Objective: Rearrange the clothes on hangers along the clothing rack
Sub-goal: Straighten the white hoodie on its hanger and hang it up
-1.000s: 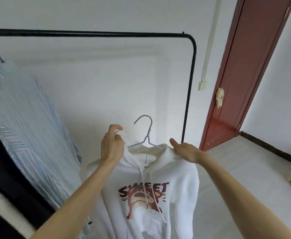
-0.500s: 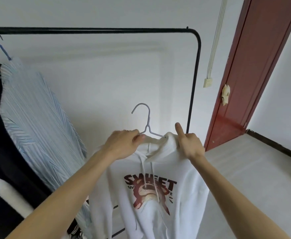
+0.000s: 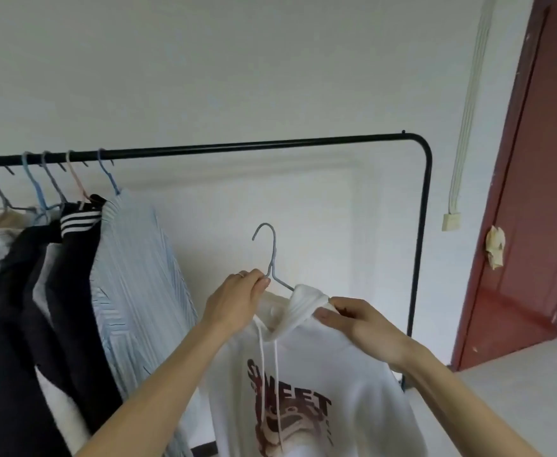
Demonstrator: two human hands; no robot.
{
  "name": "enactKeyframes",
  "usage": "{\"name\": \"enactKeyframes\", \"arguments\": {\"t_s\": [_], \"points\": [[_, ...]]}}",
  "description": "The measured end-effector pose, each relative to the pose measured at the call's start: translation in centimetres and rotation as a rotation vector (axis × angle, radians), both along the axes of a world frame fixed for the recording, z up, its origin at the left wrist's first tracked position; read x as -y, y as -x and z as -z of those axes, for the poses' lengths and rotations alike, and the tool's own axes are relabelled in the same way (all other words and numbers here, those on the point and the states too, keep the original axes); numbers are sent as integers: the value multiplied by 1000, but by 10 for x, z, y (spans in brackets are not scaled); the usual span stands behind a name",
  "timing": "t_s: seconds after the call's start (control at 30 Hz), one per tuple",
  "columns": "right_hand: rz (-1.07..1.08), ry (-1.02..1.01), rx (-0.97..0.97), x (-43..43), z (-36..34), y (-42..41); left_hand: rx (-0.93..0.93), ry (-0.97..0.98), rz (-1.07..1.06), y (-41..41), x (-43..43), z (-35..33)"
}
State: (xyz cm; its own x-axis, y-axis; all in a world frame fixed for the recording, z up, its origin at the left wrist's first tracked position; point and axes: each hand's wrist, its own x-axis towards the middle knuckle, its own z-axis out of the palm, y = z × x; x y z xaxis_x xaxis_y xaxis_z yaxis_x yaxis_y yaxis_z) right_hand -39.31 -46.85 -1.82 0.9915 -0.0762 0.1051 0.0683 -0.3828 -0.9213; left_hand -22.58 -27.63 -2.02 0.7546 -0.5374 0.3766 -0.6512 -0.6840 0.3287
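The left hand (image 3: 237, 301) is gripping the grey wire hanger (image 3: 272, 255) at the base of its neck, with the fingers curled round the wire. The right hand (image 3: 358, 321) is pinching the bunched hood of the white hoodie (image 3: 330, 367), thumb and fingers closed on the fabric. The hoodie is hanging from this hanger, with its printed front facing the camera and its drawstrings dangling down. The hanger's hook is pointing up and sitting below the top bar of the black clothing rack (image 3: 237, 147), apart from it.

At the left end of the bar, several garments are hanging close together on their own hangers. The nearest to the hoodie is a light-blue striped shirt (image 3: 138, 275), and beside it a black garment with white stripes (image 3: 76, 258) is hanging. A dark-red door (image 3: 534, 192) is standing to the right of the rack.
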Motion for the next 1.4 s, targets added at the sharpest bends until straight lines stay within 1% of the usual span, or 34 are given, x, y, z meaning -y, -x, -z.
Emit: {"name": "enactKeyframes", "arguments": {"t_s": [0.07, 0.1, 0.17, 0.23, 0.3, 0.4, 0.5, 0.6, 0.7, 0.77, 0.83, 0.9, 0.93, 0.97, 1.07, 1.17, 1.27, 1.4], "points": [[57, 10, 89, -22, -8, -24, -15, -31, -57, -9, -21, -10], [78, 15, 110, -32, -13, -35, 13, -58, -87, -13, -32, -17], [112, 3, 153, -55, -27, -60, 141, -73, -167, -22, -63, -38], [140, -11, 191, -73, -43, -80, 284, -48, -253, -29, -93, -60], [159, -27, 252, -93, -63, -100, 376, -34, -348, -39, -125, -79], [193, 17, 356, -124, -97, -126, 358, -60, -489, -63, -167, -96], [218, 69, 430, -157, -123, -152, 244, -80, -559, -85, -198, -101], [250, 109, 450, -193, -139, -179, 161, -68, -503, -99, -213, -99], [267, 192, 413, -226, -138, -207, 184, -72, -434, -108, -223, -97], [267, 255, 351, -243, -124, -225, 200, -71, -405, -109, -229, -93], [228, 294, 237, -255, -101, -238, 217, -67, -384, -110, -234, -90], [154, 247, 134, -263, -81, -243, 221, -61, -367, -112, -239, -87], [133, 203, 113, -265, -75, -243, 217, -57, -355, -113, -240, -87], [131, 183, 115, -266, -73, -242, 208, -49, -339, -113, -242, -87], [164, 260, 185, -264, -77, -240, 168, 1, -299, -112, -246, -90], [205, 336, 203, -258, -78, -243, 145, 45, -241, -110, -249, -91], [231, 350, 221, -256, -73, -245, 159, 123, -206, -105, -256, -90], [219, 318, 251, -253, -69, -240, 210, 81, -257, -100, -263, -91]]}}
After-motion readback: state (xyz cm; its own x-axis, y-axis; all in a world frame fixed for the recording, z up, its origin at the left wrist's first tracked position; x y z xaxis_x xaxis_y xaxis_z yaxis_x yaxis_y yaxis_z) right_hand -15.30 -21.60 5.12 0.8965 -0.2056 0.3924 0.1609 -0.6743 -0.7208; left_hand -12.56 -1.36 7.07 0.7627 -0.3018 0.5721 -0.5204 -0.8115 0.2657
